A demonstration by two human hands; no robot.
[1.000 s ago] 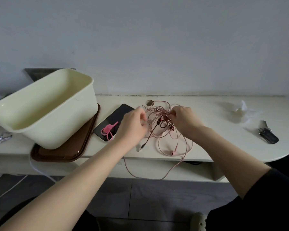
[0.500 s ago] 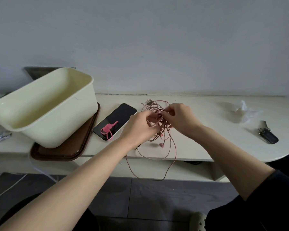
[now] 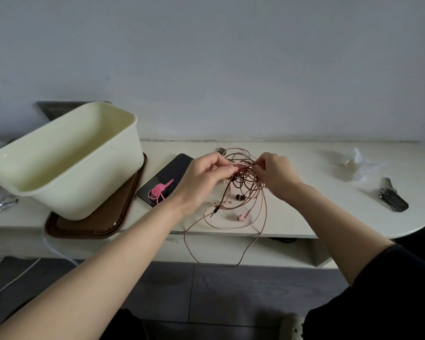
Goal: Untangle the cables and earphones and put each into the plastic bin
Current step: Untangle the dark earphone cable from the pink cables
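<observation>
I see a pinkish-brown tangle [image 3: 245, 177] of thin cables held up, its loops drooping low. A pink earbud [image 3: 242, 217] and a dark earbud [image 3: 240, 197] sit below the knot. The cream bin [image 3: 88, 192] stands open-topped and empty, well to the left.

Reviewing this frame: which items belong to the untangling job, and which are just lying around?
Job:
cable tangle, pinched by left hand and right hand
pink earbud
plastic bin

Lying about:
phone
pink clip
brown tray
key fob
crumpled wrap
</observation>
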